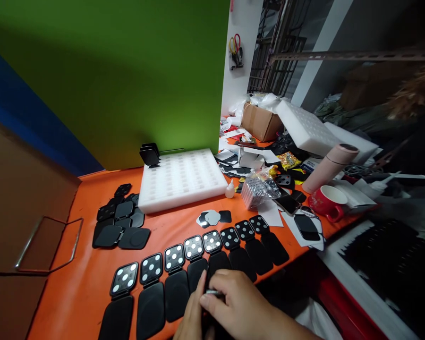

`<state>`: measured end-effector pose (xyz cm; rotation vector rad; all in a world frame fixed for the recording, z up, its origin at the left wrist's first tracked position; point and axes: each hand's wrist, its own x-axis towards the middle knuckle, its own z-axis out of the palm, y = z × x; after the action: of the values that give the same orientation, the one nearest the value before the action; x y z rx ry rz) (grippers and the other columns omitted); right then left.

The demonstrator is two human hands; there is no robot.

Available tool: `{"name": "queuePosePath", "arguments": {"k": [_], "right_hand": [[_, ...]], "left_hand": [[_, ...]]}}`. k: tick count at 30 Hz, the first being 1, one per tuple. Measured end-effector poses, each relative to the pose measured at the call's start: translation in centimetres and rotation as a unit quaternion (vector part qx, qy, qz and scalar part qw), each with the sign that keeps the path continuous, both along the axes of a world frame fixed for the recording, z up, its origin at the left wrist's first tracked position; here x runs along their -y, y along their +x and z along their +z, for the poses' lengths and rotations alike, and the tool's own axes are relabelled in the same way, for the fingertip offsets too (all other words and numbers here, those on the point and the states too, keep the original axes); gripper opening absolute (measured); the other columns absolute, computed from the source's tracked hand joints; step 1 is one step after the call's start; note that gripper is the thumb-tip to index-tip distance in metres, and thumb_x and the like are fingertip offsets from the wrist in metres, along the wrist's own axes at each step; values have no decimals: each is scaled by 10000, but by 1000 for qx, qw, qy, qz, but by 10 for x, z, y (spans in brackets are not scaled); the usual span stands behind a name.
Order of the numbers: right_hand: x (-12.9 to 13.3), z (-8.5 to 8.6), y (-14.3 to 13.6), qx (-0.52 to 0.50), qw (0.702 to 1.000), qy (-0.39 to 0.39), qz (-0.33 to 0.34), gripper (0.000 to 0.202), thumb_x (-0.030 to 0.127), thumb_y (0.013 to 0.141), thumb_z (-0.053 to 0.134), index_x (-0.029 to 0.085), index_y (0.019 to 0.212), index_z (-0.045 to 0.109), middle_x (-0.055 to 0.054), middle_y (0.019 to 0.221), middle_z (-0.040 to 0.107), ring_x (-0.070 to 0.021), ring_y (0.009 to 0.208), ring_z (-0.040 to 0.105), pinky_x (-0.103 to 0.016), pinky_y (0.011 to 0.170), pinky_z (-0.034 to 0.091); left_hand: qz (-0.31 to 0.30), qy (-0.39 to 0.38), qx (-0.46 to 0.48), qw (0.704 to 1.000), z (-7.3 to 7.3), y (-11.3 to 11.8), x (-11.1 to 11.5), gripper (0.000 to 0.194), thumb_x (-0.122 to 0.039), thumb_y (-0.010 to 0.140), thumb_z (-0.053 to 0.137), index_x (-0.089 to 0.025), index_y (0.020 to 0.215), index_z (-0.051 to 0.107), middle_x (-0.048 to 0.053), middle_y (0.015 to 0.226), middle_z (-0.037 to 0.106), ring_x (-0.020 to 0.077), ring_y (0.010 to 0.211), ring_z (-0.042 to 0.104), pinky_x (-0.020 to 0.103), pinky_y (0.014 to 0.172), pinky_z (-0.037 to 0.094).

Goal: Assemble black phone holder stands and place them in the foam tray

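Note:
Both hands are together at the bottom centre, over the front edge of the orange table. My right hand (235, 300) has its fingers curled around a small dark object with a ribbed metal edge (214, 293). Against that object lies my left hand (191, 314), its fingers straight and pressed together; its grip is partly hidden. Beyond the hands runs a row of opened black hinged pieces (174, 258), each upper square carrying pale round dots and each lower flap plain black. Behind the row lie silvery rounded sheets (209, 218) beside a black square (225, 216).
A white foam block (182, 179) stands at the back, with black plates (149, 154) upright in it. More black pieces (123, 210) are piled at left. A plastic-wrapped stack (258, 189), red mug (327, 203), pink bottle (329, 167) and phone (307, 226) crowd the right.

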<state>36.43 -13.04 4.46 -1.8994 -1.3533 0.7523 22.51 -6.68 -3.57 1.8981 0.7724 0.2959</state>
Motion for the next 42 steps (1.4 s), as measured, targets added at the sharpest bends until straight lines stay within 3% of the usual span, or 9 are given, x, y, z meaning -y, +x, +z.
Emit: {"name": "queuePosePath", "arguments": {"k": [4, 8, 12, 15, 19, 27, 30, 36, 42], "right_hand": [[1, -15, -3, -173, 983, 14, -65, 271, 368, 838, 452, 174, 660, 516, 26, 638, 485, -96, 594, 460, -207, 539, 333], [-3, -24, 1, -355, 928, -20, -111, 375, 484, 884, 291, 187, 745, 472, 52, 574, 397, -89, 515, 421, -198, 463, 300], [-3, -15, 8, -163, 983, -7, -86, 338, 378, 905, 315, 186, 666, 457, 7, 696, 509, -117, 651, 474, -237, 602, 355], [3, -7, 10, -84, 994, -46, -47, 298, 328, 908, 306, 194, 726, 500, -23, 799, 549, -149, 757, 508, -267, 696, 366], [9, -10, 12, -99, 991, -86, -26, 239, 343, 896, 341, 202, 841, 526, -42, 912, 560, -171, 894, 506, -278, 797, 351], [5, -26, 6, -220, 972, -42, -72, 382, 423, 841, 451, 189, 570, 318, 46, 592, 316, -95, 576, 318, -217, 528, 282], [4, -26, 0, -353, 931, -31, -86, 373, 459, 852, 425, 174, 614, 398, 53, 569, 316, -73, 524, 281, -205, 480, 237], [4, -15, -8, -628, 764, -55, -134, 327, 441, 879, 386, 147, 808, 512, 53, 593, 357, -32, 455, 167, -173, 406, 102], [8, -6, -5, -653, 738, -99, -137, 260, 399, 850, 483, 143, 805, 493, 27, 667, 406, -22, 485, 219, -140, 387, 93]], "left_hand": [[-62, -85, 30, 994, 11, -3, 0, 740, -69, 703, 424, -225, 1387, 189, 53, 1402, 329, 229, 1228, 386, 326, 1008, 350], [-117, -220, 0, 968, 28, -2, -5, 874, -16, 668, 397, -245, 1397, -28, 99, 1349, 387, 174, 930, 586, 290, 768, 506], [-142, -48, -46, 988, 37, -3, -10, 919, 52, 593, 379, -249, 1398, 54, 89, 1370, 334, 208, 1144, 444, 365, 983, 352], [-174, 15, -107, 979, 39, -7, -12, 917, 63, 591, 353, -270, 1395, 64, 103, 1288, 421, 223, 1086, 496, 369, 921, 407], [-195, 42, -173, 965, 41, -11, -9, 904, 60, 596, 364, -265, 1393, 87, 130, 1264, 446, 253, 1031, 539, 377, 859, 448], [-182, 22, -141, 973, 38, -15, -4, 918, 55, 578, 403, -297, 1384, 141, 117, 1329, 411, 277, 1085, 513, 420, 894, 429], [-106, -50, -42, 992, 40, -11, -6, 710, -30, 685, 465, -280, 1331, 306, 79, 1270, 485, 239, 1107, 497, 384, 932, 409], [-24, -194, 54, 979, 50, -5, -13, 480, -244, 841, 461, -255, 1307, 345, 43, 1333, 437, 207, 1207, 401, 368, 1012, 323], [-73, -88, 29, 993, 56, -11, -17, 507, -120, 823, 425, -288, 1296, 359, 24, 1316, 452, 182, 1194, 415, 357, 1021, 315]]}}
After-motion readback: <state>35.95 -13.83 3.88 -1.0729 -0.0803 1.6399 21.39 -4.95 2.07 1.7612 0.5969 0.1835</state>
